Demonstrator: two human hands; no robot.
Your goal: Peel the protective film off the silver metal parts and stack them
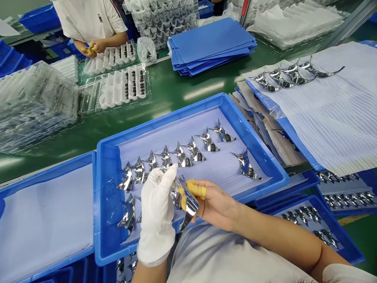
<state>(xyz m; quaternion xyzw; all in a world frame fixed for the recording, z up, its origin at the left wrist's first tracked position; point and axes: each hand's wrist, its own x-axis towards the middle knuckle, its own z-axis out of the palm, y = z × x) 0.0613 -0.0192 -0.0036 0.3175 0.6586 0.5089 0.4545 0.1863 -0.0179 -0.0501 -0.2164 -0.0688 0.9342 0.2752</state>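
My left hand (157,216), in a white glove, pinches the upper end of a shiny curved chrome piece (191,209). From the other side my right hand (216,202), with yellow covers on its fingers, grips the same piece, which is tilted with its narrow tip pointing down. Both hands are above the near part of a blue tray (253,192) lined with white sheet. Similar chrome pieces (193,149) lie in a row across the tray. Another piece (246,165) lies apart at the right. My gloved hand hides part of the front row.
A lined blue tray (47,216) adjoins on the left. Blue sheets (212,43) are stacked behind. At right, chrome pieces (291,74) lie on white sheeting (332,106), above lower trays. A co-worker (91,23) handles something beside clear plastic trays (118,88) across the green bench.
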